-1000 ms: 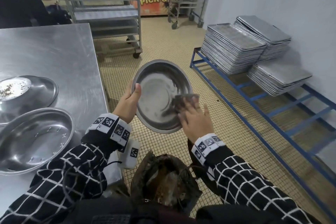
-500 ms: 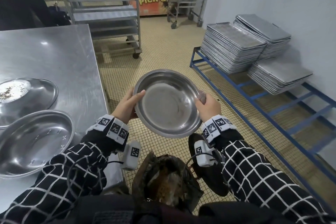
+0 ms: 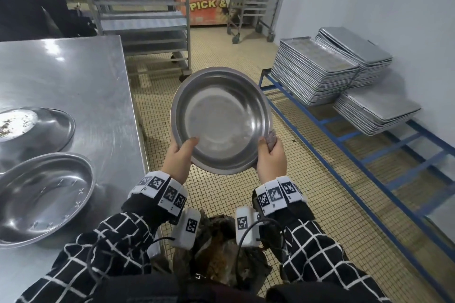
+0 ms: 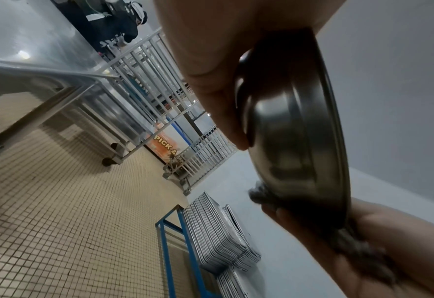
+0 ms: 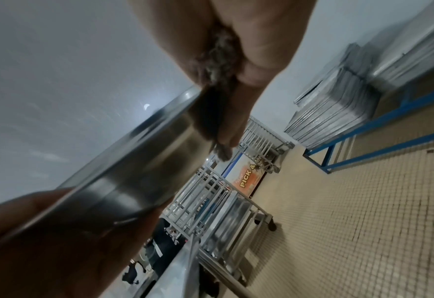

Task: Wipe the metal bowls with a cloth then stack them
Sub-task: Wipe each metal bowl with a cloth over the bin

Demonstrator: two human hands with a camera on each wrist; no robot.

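Note:
I hold a round metal bowl (image 3: 221, 118) tilted up over the floor, its inside facing me. My left hand (image 3: 181, 155) grips its lower left rim, thumb inside and fingers behind (image 4: 218, 96). My right hand (image 3: 270, 155) grips the lower right rim and presses a grey cloth (image 3: 271, 138) against the bowl's outer wall (image 5: 144, 167); the cloth (image 5: 217, 66) is bunched in that palm. Two more metal bowls lie on the steel table (image 3: 73, 76) at left: a near one (image 3: 41, 197) and a far one (image 3: 34, 130) with crumbs inside.
Stacks of metal baking trays (image 3: 317, 69) rest on a blue frame rack (image 3: 357, 155) along the right wall. Wheeled tray racks (image 3: 138, 12) stand at the back. A dark bag of waste (image 3: 219, 253) sits on the tiled floor just below my wrists.
My right hand left the bowl's inside with the cloth and moved to the outer right rim. The bowl has been raised and tilted more upright toward me.

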